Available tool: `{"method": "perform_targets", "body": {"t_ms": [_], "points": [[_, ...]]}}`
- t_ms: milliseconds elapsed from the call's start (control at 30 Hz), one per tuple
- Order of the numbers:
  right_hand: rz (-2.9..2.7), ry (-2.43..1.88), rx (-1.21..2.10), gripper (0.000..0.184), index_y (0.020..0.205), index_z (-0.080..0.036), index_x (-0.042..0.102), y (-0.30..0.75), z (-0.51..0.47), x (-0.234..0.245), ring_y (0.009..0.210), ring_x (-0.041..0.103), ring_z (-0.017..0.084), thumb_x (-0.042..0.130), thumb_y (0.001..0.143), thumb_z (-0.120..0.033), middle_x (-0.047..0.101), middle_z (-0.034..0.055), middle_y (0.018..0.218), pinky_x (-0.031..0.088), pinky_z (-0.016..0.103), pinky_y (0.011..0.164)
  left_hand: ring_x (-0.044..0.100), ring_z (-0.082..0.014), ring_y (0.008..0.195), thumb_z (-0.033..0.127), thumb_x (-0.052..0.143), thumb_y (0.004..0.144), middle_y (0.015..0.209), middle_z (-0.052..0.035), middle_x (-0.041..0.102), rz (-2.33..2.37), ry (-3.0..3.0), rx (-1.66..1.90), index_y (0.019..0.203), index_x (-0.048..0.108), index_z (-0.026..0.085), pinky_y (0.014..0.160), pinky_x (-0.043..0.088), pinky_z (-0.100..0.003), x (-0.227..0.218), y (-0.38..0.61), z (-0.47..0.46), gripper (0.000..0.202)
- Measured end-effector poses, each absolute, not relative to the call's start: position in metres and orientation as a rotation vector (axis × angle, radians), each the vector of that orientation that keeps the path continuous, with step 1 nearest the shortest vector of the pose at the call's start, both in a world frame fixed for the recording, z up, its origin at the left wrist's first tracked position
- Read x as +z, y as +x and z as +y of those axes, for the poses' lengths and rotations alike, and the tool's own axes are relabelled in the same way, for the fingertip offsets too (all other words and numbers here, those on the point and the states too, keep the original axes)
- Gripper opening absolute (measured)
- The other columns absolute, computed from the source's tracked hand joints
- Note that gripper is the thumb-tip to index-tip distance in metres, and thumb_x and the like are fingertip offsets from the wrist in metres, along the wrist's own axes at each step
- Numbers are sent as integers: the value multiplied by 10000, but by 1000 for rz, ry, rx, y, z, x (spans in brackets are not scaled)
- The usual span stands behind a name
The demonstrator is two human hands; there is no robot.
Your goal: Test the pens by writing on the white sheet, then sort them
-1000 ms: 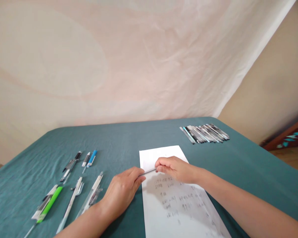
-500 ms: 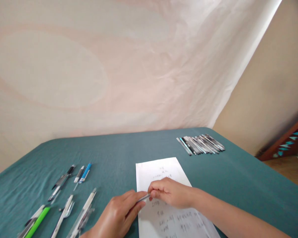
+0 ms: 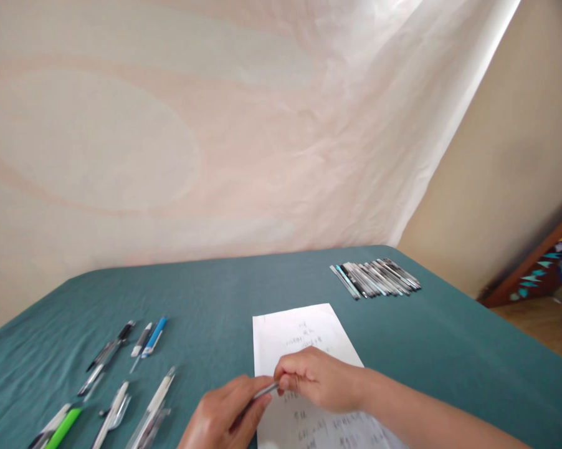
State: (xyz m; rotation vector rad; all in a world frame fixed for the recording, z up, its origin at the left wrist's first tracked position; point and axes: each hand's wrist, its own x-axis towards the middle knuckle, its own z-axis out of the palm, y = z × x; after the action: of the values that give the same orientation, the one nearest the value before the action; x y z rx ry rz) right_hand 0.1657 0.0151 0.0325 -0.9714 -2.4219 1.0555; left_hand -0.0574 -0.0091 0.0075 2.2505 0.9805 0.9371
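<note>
Above the white sheet of paper (image 3: pixel 274 340), my left hand (image 3: pixel 225 411) and my right hand (image 3: pixel 318 379) meet. Between them runs a slim grey pen refill (image 3: pixel 265 391), slightly tilted, its right end hidden in my right fingers. My left thumb and forefinger pinch its other part, and the rest disappears into that hand. My right fingers are curled closed around the tip end. Handwritten lines cover the paper, partly blocked by my right hand and forearm.
A row of several thin refills (image 3: pixel 377 279) lies at the back right of the green-clothed table (image 3: pixel 215 299). At the left lie a blue pen part (image 3: pixel 154 337), a green pen part (image 3: pixel 63 429), a white pen (image 3: pixel 111 415) and other pen pieces. A pale cloth (image 3: pixel 243 156) hangs behind.
The view has tilted up slightly, so things sit a little lower in the picture. Both hands keep their hold on the refill, with little other movement.
</note>
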Motion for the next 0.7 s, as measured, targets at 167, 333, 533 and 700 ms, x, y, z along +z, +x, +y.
{"method": "perform_targets", "body": {"t_ms": [167, 333, 533, 700], "points": [[-2527, -1037, 894, 309, 1011, -205, 625, 168, 19, 40, 812, 601, 145, 371, 933, -362, 678, 38, 909, 419, 215, 697, 631, -157, 704, 209, 576, 837, 810, -17, 671, 1007, 2346, 854, 1069, 643, 321, 643, 455, -195, 9, -63, 2, 266], [-2524, -1046, 623, 286, 1019, -211, 651, 174, 23, 45, 885, 605, 143, 405, 929, -325, 681, 38, 949, 407, 221, 782, 617, -145, 727, 223, 553, 858, 820, -23, 636, 1047, 2470, 814, 1115, 610, 299, 675, 453, -195, 4, -69, 10, 274], [-2643, -1105, 424, 269, 930, -204, 666, 179, 22, 45, 863, 612, 145, 419, 919, -309, 695, 29, 888, 394, 224, 749, 614, -129, 774, 251, 528, 876, 905, 5, 621, 1061, 2534, 858, 1175, 543, 336, 720, 479, -200, -1, -73, 9, 311], [-2491, -1455, 314, 296, 887, -206, 634, 208, 42, 54, 754, 627, 128, 358, 941, -298, 693, 15, 825, 374, 206, 668, 540, -95, 585, 344, 475, 898, 992, -19, 577, 1465, 2181, 1003, 1332, 295, 272, 594, 502, -219, -4, -73, 15, 476]]}}
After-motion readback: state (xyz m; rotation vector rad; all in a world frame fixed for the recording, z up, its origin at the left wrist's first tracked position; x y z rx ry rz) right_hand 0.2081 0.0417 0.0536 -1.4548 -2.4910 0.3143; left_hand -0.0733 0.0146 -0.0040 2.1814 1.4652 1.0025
